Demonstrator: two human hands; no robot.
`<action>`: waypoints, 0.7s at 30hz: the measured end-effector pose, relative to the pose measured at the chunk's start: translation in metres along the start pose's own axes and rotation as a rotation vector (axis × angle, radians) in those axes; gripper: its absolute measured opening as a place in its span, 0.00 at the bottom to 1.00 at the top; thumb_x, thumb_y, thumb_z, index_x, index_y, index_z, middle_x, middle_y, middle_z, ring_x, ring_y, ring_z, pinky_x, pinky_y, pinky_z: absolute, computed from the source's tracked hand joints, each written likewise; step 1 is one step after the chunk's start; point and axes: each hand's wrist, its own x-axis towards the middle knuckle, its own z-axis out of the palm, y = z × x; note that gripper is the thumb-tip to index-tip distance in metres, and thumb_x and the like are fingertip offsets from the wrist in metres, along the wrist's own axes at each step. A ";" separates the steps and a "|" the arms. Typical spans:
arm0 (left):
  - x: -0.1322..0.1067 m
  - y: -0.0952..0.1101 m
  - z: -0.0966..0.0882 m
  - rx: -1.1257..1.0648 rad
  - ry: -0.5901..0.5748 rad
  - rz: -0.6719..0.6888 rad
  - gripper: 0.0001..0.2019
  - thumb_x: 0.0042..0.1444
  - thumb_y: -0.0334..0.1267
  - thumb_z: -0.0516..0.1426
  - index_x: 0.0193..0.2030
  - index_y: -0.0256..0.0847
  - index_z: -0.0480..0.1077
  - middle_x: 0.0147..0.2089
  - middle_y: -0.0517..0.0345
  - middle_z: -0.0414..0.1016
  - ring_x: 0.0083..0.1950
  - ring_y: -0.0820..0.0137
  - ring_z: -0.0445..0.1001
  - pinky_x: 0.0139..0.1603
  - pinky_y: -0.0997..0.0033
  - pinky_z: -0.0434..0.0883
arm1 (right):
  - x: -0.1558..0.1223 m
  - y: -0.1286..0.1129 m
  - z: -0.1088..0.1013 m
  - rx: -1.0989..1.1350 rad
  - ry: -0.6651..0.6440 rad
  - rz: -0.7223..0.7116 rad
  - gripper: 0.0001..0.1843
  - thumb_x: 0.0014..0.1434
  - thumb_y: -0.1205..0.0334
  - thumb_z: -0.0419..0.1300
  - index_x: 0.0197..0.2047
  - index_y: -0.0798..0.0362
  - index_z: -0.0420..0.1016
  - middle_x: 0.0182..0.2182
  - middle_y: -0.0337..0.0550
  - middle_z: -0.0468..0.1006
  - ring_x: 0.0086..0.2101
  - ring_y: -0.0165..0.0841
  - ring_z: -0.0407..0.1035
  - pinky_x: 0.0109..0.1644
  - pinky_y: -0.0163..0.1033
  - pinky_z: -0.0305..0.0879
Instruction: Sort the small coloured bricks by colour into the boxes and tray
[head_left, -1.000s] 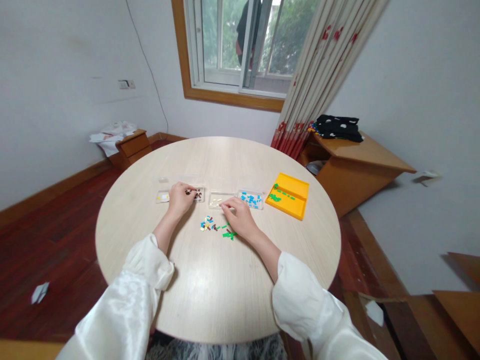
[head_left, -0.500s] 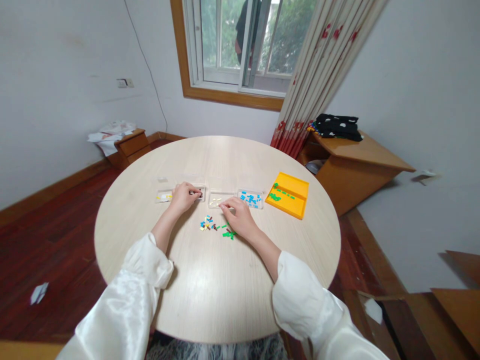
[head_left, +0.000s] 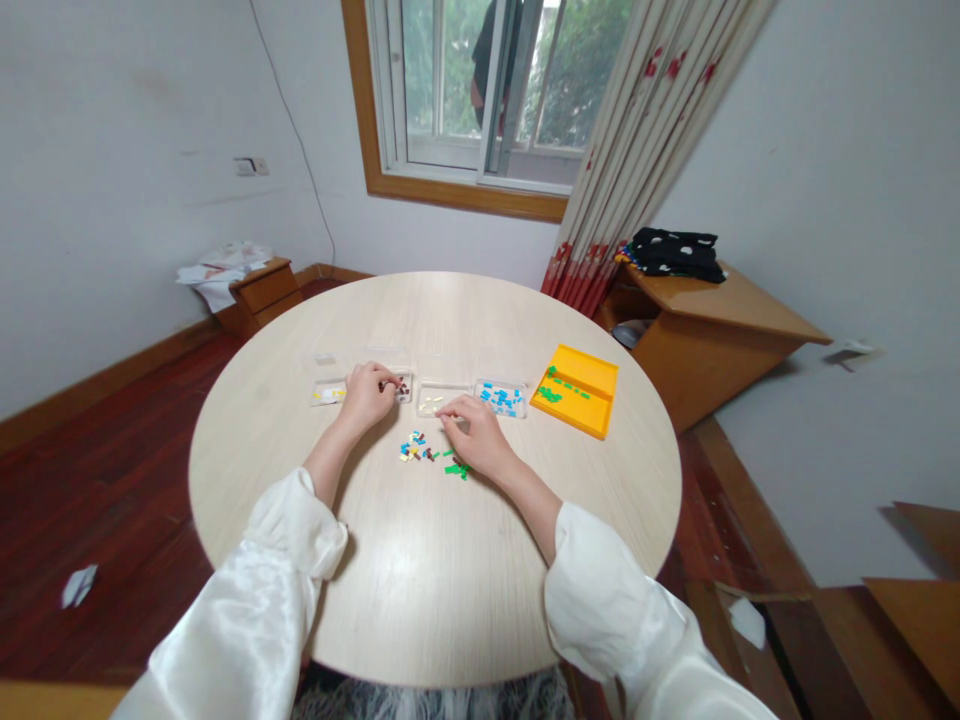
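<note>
My left hand [head_left: 369, 394] reaches over a clear plastic box of small brown bricks [head_left: 405, 384]. Its fingers are drawn together, and anything between the tips is too small to make out. At the front edge of a clear box [head_left: 454, 386] with a few cream bricks [head_left: 430, 404], my right hand [head_left: 478, 434] has thumb and finger pinched; what they hold cannot be seen clearly. Between and below the hands lie a mixed pile of tiny bricks [head_left: 414, 446], blue, yellow, cream and brown, and a group of green bricks [head_left: 456, 469].
To the right are a clear box of blue bricks [head_left: 501, 398] and an open yellow case [head_left: 596, 408] with green bricks. A clear box with yellow and white bricks [head_left: 328, 393] stands left. The round table [head_left: 420, 580] faces a window and a curtain [head_left: 622, 130].
My left fingers have shifted slightly, and more brown bricks show in their box. My right hand has edged a little left and otherwise stays at the cream bricks' box.
</note>
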 end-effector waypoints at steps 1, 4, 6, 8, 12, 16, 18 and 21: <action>-0.001 0.001 -0.001 0.002 0.010 0.003 0.12 0.48 0.31 0.50 0.28 0.41 0.76 0.37 0.51 0.74 0.44 0.60 0.68 0.48 0.58 0.61 | -0.001 0.000 0.000 -0.011 -0.029 -0.012 0.09 0.56 0.70 0.55 0.35 0.54 0.76 0.35 0.43 0.74 0.40 0.34 0.65 0.48 0.42 0.57; -0.002 0.004 -0.004 -0.004 0.033 0.019 0.12 0.48 0.31 0.49 0.27 0.39 0.75 0.35 0.51 0.74 0.41 0.62 0.68 0.47 0.60 0.62 | -0.004 -0.002 -0.001 -0.071 -0.164 -0.075 0.14 0.54 0.74 0.55 0.41 0.51 0.76 0.39 0.44 0.72 0.43 0.34 0.62 0.49 0.43 0.55; -0.004 0.006 -0.006 -0.013 0.042 0.033 0.12 0.48 0.31 0.49 0.26 0.39 0.74 0.33 0.51 0.74 0.39 0.64 0.69 0.46 0.62 0.62 | -0.006 -0.002 -0.002 -0.124 -0.256 -0.125 0.18 0.55 0.75 0.53 0.44 0.49 0.75 0.41 0.44 0.71 0.44 0.34 0.61 0.49 0.43 0.54; -0.005 0.009 -0.006 -0.022 0.049 0.047 0.12 0.48 0.31 0.48 0.25 0.38 0.73 0.31 0.51 0.74 0.38 0.64 0.69 0.44 0.63 0.63 | -0.008 -0.003 -0.003 -0.174 -0.321 -0.151 0.18 0.56 0.75 0.52 0.46 0.49 0.75 0.40 0.44 0.70 0.44 0.34 0.59 0.49 0.42 0.53; -0.007 0.014 -0.007 -0.039 0.054 0.068 0.12 0.47 0.31 0.47 0.25 0.38 0.73 0.30 0.51 0.74 0.36 0.65 0.69 0.42 0.65 0.64 | -0.007 -0.005 -0.005 -0.239 -0.374 -0.141 0.17 0.57 0.74 0.52 0.46 0.50 0.75 0.39 0.45 0.70 0.44 0.34 0.58 0.49 0.42 0.51; -0.008 0.016 -0.008 -0.058 0.059 0.075 0.13 0.47 0.31 0.47 0.24 0.38 0.73 0.30 0.51 0.74 0.36 0.65 0.70 0.42 0.65 0.65 | -0.006 -0.007 -0.006 -0.259 -0.358 -0.113 0.15 0.58 0.72 0.53 0.44 0.51 0.76 0.39 0.46 0.70 0.43 0.35 0.59 0.48 0.43 0.51; -0.009 0.017 -0.009 -0.065 0.057 0.072 0.13 0.47 0.31 0.47 0.24 0.38 0.72 0.29 0.52 0.74 0.36 0.65 0.70 0.41 0.66 0.65 | -0.005 -0.007 -0.007 -0.266 -0.341 -0.098 0.13 0.58 0.71 0.53 0.41 0.52 0.77 0.39 0.46 0.70 0.43 0.35 0.59 0.48 0.43 0.50; -0.009 0.017 -0.009 -0.067 0.053 0.071 0.13 0.47 0.31 0.47 0.23 0.39 0.72 0.30 0.52 0.74 0.36 0.66 0.70 0.42 0.66 0.65 | -0.004 -0.006 -0.008 -0.269 -0.321 -0.086 0.09 0.57 0.71 0.55 0.36 0.53 0.77 0.38 0.45 0.70 0.43 0.35 0.60 0.48 0.44 0.50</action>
